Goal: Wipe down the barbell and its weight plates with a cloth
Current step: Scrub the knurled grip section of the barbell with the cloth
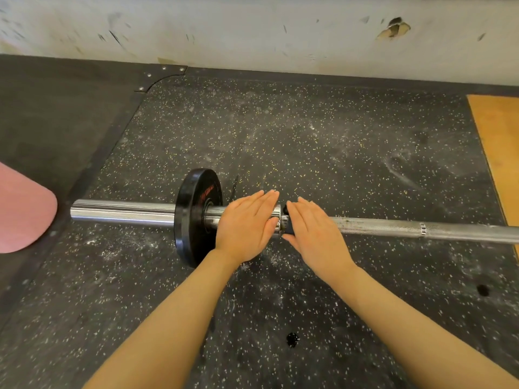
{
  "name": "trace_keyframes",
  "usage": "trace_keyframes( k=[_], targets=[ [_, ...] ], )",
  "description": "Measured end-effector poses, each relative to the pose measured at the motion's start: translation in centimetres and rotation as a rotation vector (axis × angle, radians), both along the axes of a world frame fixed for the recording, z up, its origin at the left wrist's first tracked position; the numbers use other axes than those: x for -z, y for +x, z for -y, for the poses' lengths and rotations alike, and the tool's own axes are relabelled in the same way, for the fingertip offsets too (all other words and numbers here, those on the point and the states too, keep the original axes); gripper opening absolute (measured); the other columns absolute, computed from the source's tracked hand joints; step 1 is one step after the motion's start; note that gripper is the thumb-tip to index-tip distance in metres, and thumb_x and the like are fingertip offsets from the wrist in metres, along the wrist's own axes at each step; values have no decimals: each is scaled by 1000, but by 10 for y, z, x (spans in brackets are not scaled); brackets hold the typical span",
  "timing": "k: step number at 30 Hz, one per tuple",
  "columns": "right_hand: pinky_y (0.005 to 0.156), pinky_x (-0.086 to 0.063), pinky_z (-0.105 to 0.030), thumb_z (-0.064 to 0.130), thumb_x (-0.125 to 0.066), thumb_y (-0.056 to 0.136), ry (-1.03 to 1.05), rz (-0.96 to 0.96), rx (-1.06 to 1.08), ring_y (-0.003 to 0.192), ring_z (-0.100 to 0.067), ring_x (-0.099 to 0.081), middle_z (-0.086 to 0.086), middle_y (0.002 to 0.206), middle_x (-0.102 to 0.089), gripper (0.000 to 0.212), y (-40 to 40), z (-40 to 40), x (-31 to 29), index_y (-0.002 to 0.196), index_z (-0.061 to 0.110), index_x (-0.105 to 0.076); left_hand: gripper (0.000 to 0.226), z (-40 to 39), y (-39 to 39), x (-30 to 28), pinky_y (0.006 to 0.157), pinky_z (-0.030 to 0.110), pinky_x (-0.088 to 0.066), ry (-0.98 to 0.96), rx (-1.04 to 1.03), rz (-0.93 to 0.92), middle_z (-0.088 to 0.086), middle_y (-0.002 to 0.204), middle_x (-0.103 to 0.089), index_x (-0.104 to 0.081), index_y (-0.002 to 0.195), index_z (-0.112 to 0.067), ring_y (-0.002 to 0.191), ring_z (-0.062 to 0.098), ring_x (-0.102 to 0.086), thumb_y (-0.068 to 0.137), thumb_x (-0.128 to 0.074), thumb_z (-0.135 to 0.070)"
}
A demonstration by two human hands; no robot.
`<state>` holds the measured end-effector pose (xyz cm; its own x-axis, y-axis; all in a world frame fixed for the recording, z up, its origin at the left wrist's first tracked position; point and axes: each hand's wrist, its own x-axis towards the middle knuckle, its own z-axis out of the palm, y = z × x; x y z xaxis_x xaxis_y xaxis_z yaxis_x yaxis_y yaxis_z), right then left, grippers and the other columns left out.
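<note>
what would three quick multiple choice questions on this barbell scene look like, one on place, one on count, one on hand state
1. Where does the weight plate sit?
A. on the barbell sleeve
B. flat on the floor
C. against the wall

2. How many plates show on the bar?
A. three
B. one
C. two

3. How are the left hand and right hand?
A. fists
B. gripping a cloth
C. fingers straight, over the bar

Key: 1 A, the sleeve passes through it; 2 B, a single black disc; 3 C, both are flat and no cloth shows.
</note>
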<state>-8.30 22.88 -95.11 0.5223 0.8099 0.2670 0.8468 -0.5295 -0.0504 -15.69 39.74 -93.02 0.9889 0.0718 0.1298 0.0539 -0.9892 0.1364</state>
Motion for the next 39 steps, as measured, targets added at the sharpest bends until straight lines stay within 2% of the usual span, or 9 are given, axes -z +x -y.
trace_keyframes(
  k=[6,10,17,21,26,32,35,39],
  targets=[
    [109,-39,-50,39,-68,83,-18,84,2,120,-30,-58,-13,125,-63,59,17,35,2,128,1,-58,56,0,0,-1,103,39,-43,-17,2,-2,5,133,-60,-50,138,-7,128,23,-53,98,-26,-37],
    [107,-41,-49,38,-71,79,43,-4,92,122,-33,-57,-18,130,-59,68,18,43,4,130,-4,-55,55,-1,2,-1,100,37,-44,-4,-7,-2,5,128,-64,-53,136,-7,124,23,-57,97,-28,-36],
    [98,-48,-46,28,-82,74,98,-44,23,116,-33,-61,-20,125,-63,61,18,20,0,120,-5,-61,55,-4,9,-2,97,36,-45,-21,-39,-7,4,123,-67,-54,135,-8,120,22,-60,98,-25,-36],
    [101,-47,-47,28,-81,75,106,-36,-38,119,-33,-59,-20,128,-61,63,13,-4,2,123,-6,-60,55,-6,17,-4,96,37,-42,-33,-70,-49,4,124,-66,-52,138,-11,116,22,-61,100,-22,-37],
    [106,-40,-48,22,-81,76,136,18,-62,123,-33,-56,-21,133,-57,62,15,-7,10,126,-7,-58,43,-11,26,-2,94,37,-40,-19,-95,-89,4,125,-65,-49,140,-12,114,22,-61,103,-35,-30],
    [101,-47,-47,22,-73,83,154,118,-186,124,-30,-56,-19,134,-56,52,17,11,16,126,-5,-60,52,-11,25,-2,91,36,-42,-13,-109,-84,2,120,-68,-51,139,-13,108,21,-63,102,-22,-36],
    [103,-46,-46,21,-74,84,129,88,-179,128,-30,-52,-17,139,-53,56,16,14,16,132,-2,-56,55,-9,24,-3,90,37,-43,-18,-105,-90,3,118,-68,-51,139,-13,105,22,-64,101,-19,-37],
    [114,-32,-41,3,-78,78,71,4,-86,132,-28,-48,-13,145,-47,73,16,14,11,143,6,-45,55,-8,24,-5,87,38,-45,-13,-111,-88,4,115,-69,-52,137,-13,101,24,-65,100,-20,-37]
  ],
)
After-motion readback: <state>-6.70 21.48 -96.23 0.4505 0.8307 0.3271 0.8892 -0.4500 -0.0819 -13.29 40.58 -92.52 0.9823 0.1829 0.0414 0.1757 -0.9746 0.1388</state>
